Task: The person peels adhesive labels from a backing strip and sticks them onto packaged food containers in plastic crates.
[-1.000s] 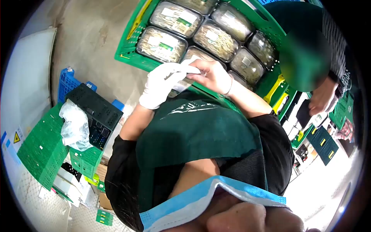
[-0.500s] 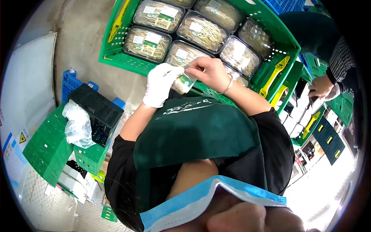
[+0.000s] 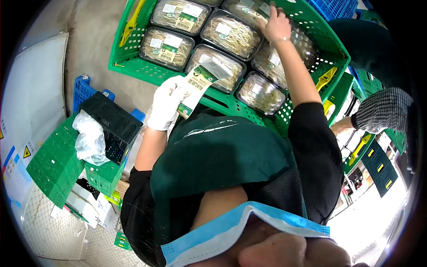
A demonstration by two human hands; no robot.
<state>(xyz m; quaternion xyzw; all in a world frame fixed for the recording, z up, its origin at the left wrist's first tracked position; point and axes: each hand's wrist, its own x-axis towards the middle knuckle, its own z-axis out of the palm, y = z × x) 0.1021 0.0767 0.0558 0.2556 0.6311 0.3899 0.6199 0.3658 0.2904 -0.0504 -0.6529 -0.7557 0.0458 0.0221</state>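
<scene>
My left hand (image 3: 165, 104), in a white glove, is closed on a strip of green-and-white labels (image 3: 199, 84). The strip's upper end lies over a clear-lidded pack of pale sprouts (image 3: 229, 82) at the near side of the green crate (image 3: 149, 73). My bare right hand (image 3: 276, 26) reaches to the far side of the crate, its fingers apart over a sprout pack (image 3: 244, 10); its fingertips seem to touch the lid. Two packs at the left, one a labelled sprout pack (image 3: 167, 49), bear green-and-white labels. The middle sprout pack (image 3: 231, 35) shows only a small white sticker.
Yellow handles (image 3: 327, 79) sit on the crate's ends. To the left, a black crate (image 3: 111, 120) and a plastic bag (image 3: 90, 138) rest on green crates. At the right, a co-worker's hand (image 3: 342, 127) is beside another crate of packs.
My right hand has left the left hand and stretched to the far packs. My left hand has moved slightly left and down, keeping the label strip. The co-worker's arm has shifted downward.
</scene>
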